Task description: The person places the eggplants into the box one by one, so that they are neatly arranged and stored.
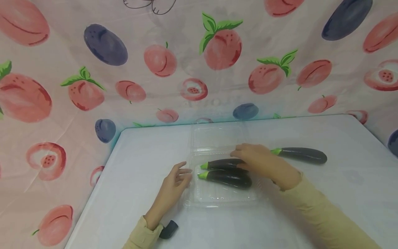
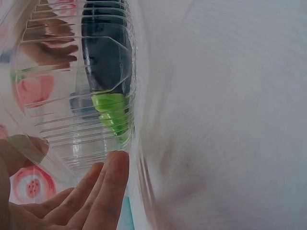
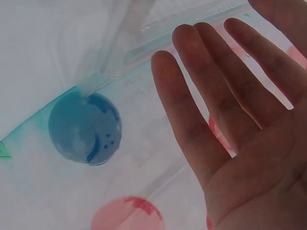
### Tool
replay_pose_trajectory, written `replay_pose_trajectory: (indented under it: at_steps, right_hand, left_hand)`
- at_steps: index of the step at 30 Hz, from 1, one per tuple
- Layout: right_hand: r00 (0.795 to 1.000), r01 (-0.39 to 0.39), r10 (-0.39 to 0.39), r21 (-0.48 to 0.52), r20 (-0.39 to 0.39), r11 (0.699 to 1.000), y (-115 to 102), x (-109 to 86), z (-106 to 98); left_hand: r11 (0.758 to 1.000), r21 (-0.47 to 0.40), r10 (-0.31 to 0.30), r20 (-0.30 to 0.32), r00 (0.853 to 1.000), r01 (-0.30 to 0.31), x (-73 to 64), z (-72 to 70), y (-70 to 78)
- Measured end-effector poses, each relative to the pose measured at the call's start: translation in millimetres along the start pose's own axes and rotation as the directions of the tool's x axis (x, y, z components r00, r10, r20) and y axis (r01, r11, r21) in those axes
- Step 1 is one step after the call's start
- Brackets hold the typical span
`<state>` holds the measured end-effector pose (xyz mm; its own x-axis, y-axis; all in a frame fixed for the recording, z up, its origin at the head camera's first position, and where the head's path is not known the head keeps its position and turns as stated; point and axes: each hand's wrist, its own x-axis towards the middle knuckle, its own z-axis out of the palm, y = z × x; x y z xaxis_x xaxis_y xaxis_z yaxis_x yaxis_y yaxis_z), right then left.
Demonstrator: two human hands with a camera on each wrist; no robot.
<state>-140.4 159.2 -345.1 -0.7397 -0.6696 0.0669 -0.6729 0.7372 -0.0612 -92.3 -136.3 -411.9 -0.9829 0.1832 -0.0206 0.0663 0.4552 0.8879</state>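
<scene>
A clear plastic clamshell container (image 1: 217,200) lies with its lid (image 1: 217,136) folded back, away from me. Two dark eggplants with green stem ends, a far one (image 1: 224,164) and a near one (image 1: 230,179), lie side by side inside. My left hand (image 1: 175,183) is at the container's left side, its fingers fairly straight; in the left wrist view its fingertips (image 2: 117,165) are close to the ribbed wall. Over the container's far right part, my right hand (image 1: 256,160) partly hides the far eggplant. The right wrist view shows that hand's fingers (image 3: 192,52) extended, with nothing gripped.
A third eggplant (image 1: 304,155) lies on the white table (image 1: 342,193), right of the container, its stem end partly behind my right hand. Fruit-patterned cloth (image 1: 186,52) hangs along the table's back and left. A black object (image 1: 169,229) is at my left wrist.
</scene>
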Motion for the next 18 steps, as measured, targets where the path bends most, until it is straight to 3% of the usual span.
replay_pose_trajectory:
  at_steps: [11,18]
  right_hand:
    - [0.999,0.013,-0.013,-0.012,-0.052,1.0,14.3,-11.2,5.2]
    - [0.998,-0.038,0.038,0.009,-0.055,0.999,18.1,-18.0,4.4]
  left_hand:
    - [0.999,-0.042,0.027,0.0,1.0,-0.027,0.5,0.0,-2.4]
    - [0.999,-0.035,0.012,0.001,1.0,-0.012,-0.2,-0.9,-0.8]
